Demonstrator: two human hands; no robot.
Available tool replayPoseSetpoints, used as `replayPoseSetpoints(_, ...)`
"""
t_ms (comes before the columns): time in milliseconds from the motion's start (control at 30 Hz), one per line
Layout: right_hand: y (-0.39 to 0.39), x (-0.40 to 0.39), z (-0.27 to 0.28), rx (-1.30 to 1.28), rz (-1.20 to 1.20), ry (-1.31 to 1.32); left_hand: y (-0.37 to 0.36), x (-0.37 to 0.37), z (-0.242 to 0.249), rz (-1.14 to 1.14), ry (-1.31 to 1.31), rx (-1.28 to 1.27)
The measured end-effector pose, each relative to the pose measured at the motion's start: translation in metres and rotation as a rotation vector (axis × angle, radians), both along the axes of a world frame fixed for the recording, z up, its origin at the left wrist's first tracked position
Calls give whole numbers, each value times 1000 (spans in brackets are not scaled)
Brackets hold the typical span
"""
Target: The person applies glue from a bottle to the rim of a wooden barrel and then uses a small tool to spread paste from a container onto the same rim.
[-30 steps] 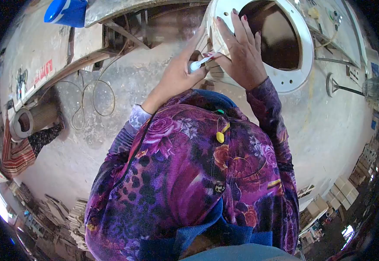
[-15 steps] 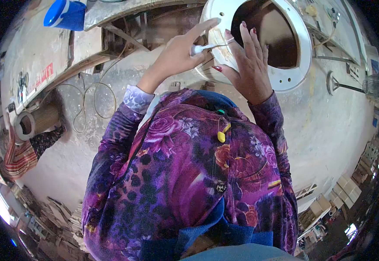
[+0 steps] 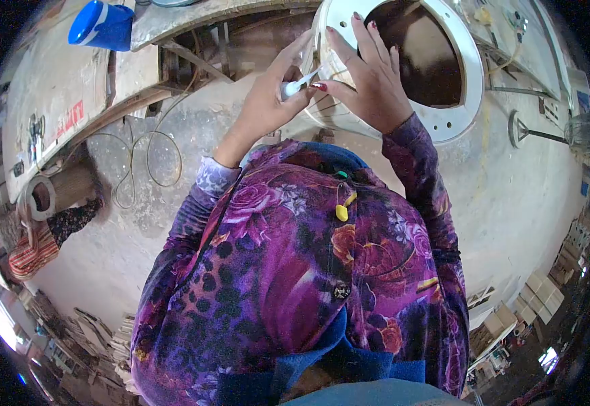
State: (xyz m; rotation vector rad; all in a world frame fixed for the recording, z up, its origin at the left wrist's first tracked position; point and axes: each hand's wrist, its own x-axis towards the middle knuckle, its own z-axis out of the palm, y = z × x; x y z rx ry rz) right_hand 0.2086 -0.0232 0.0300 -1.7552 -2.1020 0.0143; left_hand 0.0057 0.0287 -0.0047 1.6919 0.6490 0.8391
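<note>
One nozzled bottle [image 3: 291, 89] (body mostly hidden) sits in the left hand [image 3: 264, 101], clamped round it, nozzle [image 3: 308, 76] and long axis slanting forward-right; the right hand [image 3: 375, 84], spread, apparently touches the white-faced cylinder [image 3: 469, 81].

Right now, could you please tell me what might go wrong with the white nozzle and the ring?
The tip of the white nozzle, held in the left hand, is close to the thumb of the right hand, so anything dispensed might get on bare skin. A stray drip could also mark the white ring nearby. The right hand's fingers lie beside the dark opening; if they slip, they might dip inside.
</note>
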Motion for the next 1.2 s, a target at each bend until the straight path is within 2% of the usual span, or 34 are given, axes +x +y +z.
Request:
replayPoseSetpoints(100, -4, 0, 4, -6, -4, 19, -6, -5, 3, 8, 11, 19)
replayPoseSetpoints(167, -8, 2, -1, 26, 29, 36, -12, -8, 8, -57, 123, -103)
replayPoseSetpoints(267, -3, -4, 2, -29, -6, 1, -17, -4, 4, -39, 139, -83)
replayPoseSetpoints(400, -1, -4, 6, 16, -18, 20, -12, -3, -1, 0, 81, 5)
replayPoseSetpoints(600, -12, -4, 7, -13, -14, -46, -11, -5, 2, 4, 31, -67)
replayPoseSetpoints(667, -23, 1, 11, -62, 0, -84, -12, -10, 3, -35, 103, -108)
replayPoseSetpoints(867, -9, -4, 13, 15, -24, -30, -12, -4, -1, 26, 88, -107)
replayPoseSetpoints(900, -5, -3, 11, -5, -3, -90, -11, -4, -3, 23, 89, -105)
replayPoseSetpoints(967, 2, -1, 8, 13, -6, -100, -8, -3, -8, 37, 30, 11)
replayPoseSetpoints(1033, 3, -5, 19, 25, -7, -110, -8, -6, -3, 13, 69, 2)
replayPoseSetpoints(1100, 3, -8, 36, -73, -53, -25, -7, -6, 1, -6, 108, -7)
replayPoseSetpoints(1200, 3, -6, 28, -128, -51, -36, -6, -2, 4, -34, 93, -44)
